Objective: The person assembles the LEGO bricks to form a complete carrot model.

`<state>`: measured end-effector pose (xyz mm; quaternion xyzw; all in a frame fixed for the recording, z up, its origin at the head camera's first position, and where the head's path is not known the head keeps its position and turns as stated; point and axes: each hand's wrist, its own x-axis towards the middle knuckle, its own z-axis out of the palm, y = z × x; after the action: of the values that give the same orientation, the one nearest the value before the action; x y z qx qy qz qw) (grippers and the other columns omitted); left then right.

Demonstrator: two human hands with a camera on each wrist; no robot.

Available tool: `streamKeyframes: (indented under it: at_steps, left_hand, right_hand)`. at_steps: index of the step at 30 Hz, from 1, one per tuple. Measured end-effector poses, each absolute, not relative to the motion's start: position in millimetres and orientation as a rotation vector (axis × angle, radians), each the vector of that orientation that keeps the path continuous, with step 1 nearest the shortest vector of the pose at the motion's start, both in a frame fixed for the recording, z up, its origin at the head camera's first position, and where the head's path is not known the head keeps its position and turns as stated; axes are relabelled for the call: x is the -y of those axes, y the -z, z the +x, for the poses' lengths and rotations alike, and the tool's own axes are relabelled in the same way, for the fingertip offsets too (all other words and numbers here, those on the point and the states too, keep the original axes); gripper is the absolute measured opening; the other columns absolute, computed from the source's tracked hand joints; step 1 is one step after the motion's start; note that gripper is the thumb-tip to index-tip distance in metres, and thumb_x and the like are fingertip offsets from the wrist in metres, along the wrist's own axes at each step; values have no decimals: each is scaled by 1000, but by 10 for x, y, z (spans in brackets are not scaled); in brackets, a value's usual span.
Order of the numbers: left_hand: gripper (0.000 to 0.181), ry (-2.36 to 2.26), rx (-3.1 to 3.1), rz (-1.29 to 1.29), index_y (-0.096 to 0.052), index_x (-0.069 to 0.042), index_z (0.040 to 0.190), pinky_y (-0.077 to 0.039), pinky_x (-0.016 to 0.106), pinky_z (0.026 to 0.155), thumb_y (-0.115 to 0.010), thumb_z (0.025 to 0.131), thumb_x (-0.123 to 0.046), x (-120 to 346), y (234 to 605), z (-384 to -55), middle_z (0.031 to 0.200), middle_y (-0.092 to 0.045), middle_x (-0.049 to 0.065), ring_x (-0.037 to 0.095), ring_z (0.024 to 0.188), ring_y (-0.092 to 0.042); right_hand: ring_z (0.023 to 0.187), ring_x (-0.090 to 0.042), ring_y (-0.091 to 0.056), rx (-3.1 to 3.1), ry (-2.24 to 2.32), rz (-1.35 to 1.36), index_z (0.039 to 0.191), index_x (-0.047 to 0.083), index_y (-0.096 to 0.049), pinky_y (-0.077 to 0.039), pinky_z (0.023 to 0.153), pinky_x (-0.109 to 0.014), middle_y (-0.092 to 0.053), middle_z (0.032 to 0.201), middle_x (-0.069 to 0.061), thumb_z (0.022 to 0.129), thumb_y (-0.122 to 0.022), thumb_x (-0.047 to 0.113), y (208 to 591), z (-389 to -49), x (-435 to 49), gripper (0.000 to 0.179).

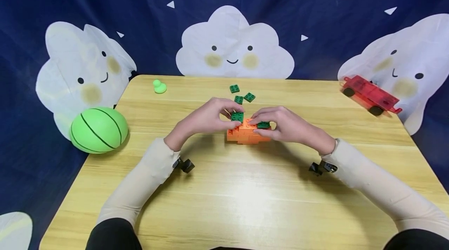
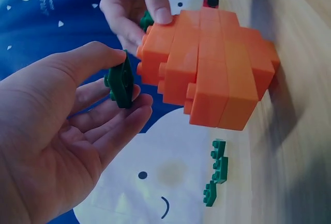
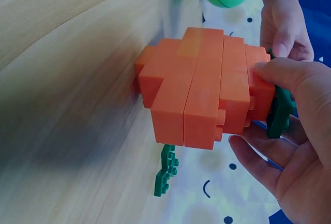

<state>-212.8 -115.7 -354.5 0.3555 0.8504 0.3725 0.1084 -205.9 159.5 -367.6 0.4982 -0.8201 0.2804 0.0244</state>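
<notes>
An orange brick build (image 1: 248, 137), stepped in layers, stands on the table with studs on top. My left hand (image 1: 211, 116) pinches a green brick (image 2: 121, 81) between thumb and fingers, just above the build's left side and apart from it in the left wrist view. With thumb in front and fingers behind, my right hand (image 1: 285, 123) grips the build's right end. Another green brick (image 3: 281, 111) sits on top of that end, partly hidden by the right hand. Beyond the hands lie three loose green bricks (image 1: 249, 97), studs up.
A green ball (image 1: 99, 130) with black lines rests at the table's left edge. Near the back left is a small light green duck-like toy (image 1: 159, 86). A red translucent toy car base (image 1: 371, 93) with black wheels lies at the back right of the wooden table (image 1: 245, 203).
</notes>
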Motion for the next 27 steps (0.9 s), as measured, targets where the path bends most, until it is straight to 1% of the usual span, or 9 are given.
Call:
streamKeyframes:
  at_steps: [8,13,15,23,27]
  left_hand:
    - [30,-1059,-2477,1157,-74,-10,121,-60,29,92,-76,94,-22,1101,3534,-2102,114,-75,-3,10,97,-71]
    - [26,-1054,-2503,1149,-75,-14,118,-60,27,89,-76,94,-23,1106,3561,-2094,112,-75,-6,8,94,-71]
    - [25,-1050,-2511,1143,-75,-15,117,-60,27,88,-76,93,-23,1106,3561,-2088,111,-76,-6,7,93,-71]
    - [27,-1031,-2534,1153,-76,-12,117,-60,27,88,-77,92,-21,1081,3533,-2068,112,-76,-3,10,95,-71]
    - [26,-1037,-2530,1146,-77,-10,116,-61,31,88,-77,92,-18,1069,3531,-2062,111,-77,-1,12,94,-72]
  right_hand:
    - [100,-20,-74,2544,-892,1535,111,11,-79,-62,83,-37,-77,113,-7,92,-78,14,3685,-2061,-1613,20]
    - [99,-19,-75,2541,-908,1540,110,11,-79,-62,82,-36,-77,113,-6,92,-78,14,3688,-2066,-1614,19]
    - [99,-19,-74,2543,-911,1539,110,11,-80,-62,82,-35,-77,113,-6,92,-78,14,3690,-2068,-1614,19]
    - [99,-18,-74,2546,-917,1528,110,11,-80,-62,82,-35,-77,112,-6,91,-79,15,3699,-2070,-1616,20]
    - [99,-18,-74,2545,-918,1529,111,11,-80,-62,82,-35,-77,112,-5,91,-79,15,3698,-2069,-1613,20]
